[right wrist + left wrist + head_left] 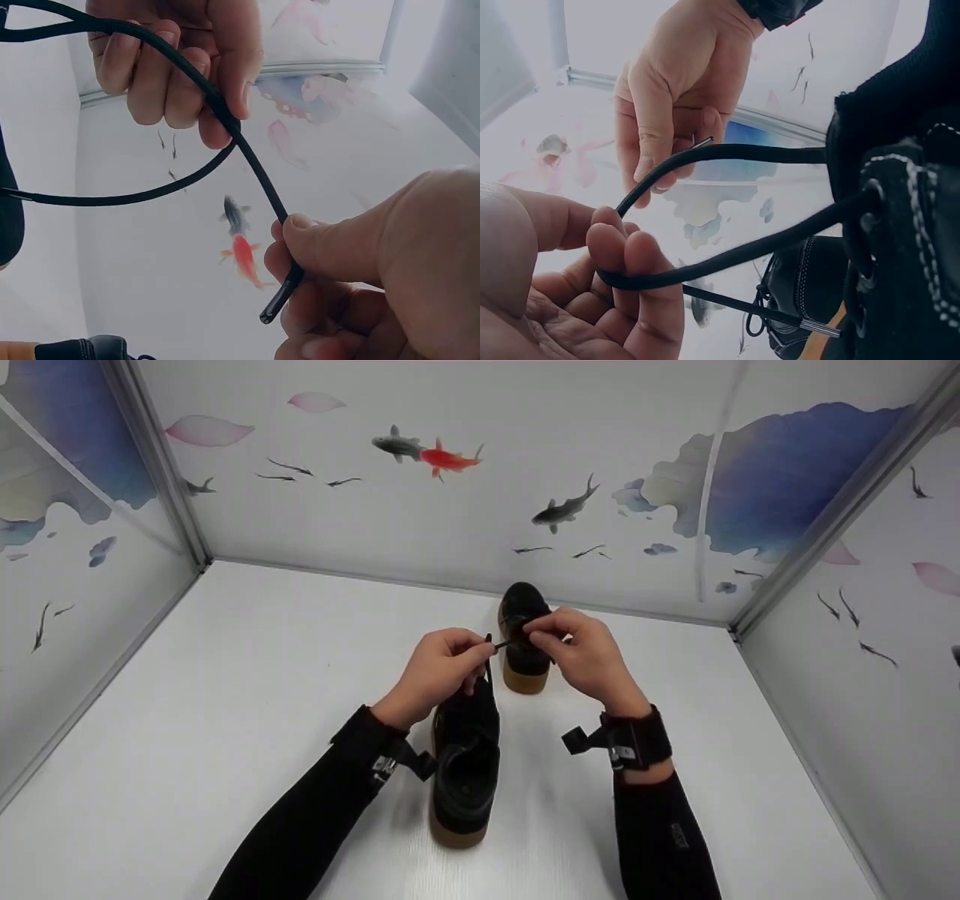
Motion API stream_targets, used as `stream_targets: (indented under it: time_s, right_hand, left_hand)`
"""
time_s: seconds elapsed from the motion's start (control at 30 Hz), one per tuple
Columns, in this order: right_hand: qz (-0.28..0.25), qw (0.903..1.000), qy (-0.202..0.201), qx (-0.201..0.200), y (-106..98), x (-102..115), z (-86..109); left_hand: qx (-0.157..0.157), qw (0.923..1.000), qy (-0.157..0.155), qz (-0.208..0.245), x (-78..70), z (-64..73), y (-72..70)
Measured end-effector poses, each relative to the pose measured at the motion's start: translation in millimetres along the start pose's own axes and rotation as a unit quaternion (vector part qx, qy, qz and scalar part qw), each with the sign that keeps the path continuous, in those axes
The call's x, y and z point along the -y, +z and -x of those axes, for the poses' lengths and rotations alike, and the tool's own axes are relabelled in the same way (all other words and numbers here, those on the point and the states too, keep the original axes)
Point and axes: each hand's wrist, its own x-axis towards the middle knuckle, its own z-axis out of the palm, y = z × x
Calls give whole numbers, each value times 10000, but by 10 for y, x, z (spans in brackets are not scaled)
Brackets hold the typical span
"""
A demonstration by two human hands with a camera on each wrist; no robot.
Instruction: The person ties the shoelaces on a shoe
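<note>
Two black shoes with tan soles are on the white surface. The nearer shoe [465, 802] points away from me, and both my hands are above its toe end. My left hand [442, 667] pinches its black shoelace [765, 247], which loops over the fingers in the left wrist view. With thumb and fingers, my right hand [589, 656] pinches the same lace close to its tip [274, 306], which sticks out past the fingers. In the left wrist view the lace leads to the eyelets of the nearer shoe [907, 262]. Another lace end [821, 327] hangs loose there.
The farther shoe [523, 598] stands by the back wall [450, 532], partly behind my right hand. White panels painted with fish and petals enclose the surface on the left, back and right. Each wrist wears a black strap with a camera mount [634, 739].
</note>
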Motion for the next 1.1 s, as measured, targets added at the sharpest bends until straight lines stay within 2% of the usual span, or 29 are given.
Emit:
stream_targets:
  time_s: [0.3,0.7,0.93,1.1]
  right_hand:
    - [32,9982,590,-11,-48,-12,3]
    - [-1023,9868,1119,574,13,104,11]
    - [-1266,9826,1085,817,120,178,17]
    - [-1646,9715,1347,1042,196,228,29]
  left_hand:
    - [85,9995,-222,198,100,-24,38]
    - [-61,9982,-332,505,233,-66,24]
    - [-98,9973,-470,563,252,-76,20]
    - [-81,9973,-503,525,235,-78,4]
